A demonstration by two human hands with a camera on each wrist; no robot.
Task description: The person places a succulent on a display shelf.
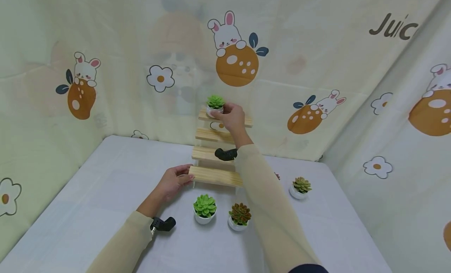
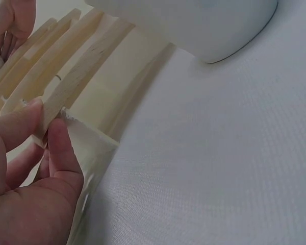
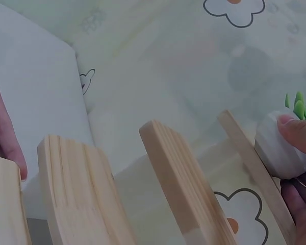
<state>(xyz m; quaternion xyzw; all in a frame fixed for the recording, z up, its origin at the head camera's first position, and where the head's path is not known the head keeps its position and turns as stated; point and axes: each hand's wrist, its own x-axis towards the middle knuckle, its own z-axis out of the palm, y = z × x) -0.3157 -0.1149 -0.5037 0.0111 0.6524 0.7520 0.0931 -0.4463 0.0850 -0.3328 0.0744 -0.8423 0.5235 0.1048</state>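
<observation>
Potted plant [image 1: 214, 104]: looks light, stiff and perhaps slippery; best to take round the pot [image 1: 212, 110], clear of the leaves [image 1: 215, 100]. Nearer, pinches the end of the lowest board [image 1: 215, 176] with left hand [image 1: 175, 183]; farther, grips the pot at the left end of the top board [image 3: 252, 166] with right hand [image 1: 232, 115]. Beyond, reads only "Juic" [image 1: 393, 27] on the curtain [image 1: 317, 50].

Cream curtain [image 1: 123, 97] printed with rabbits [image 1: 225, 36], orange-brown fruit [image 1: 232, 75], outlined flowers [image 1: 160, 78], dark "Juic" lettering [image 1: 393, 27]; white tabletop [image 1: 105, 179]
</observation>
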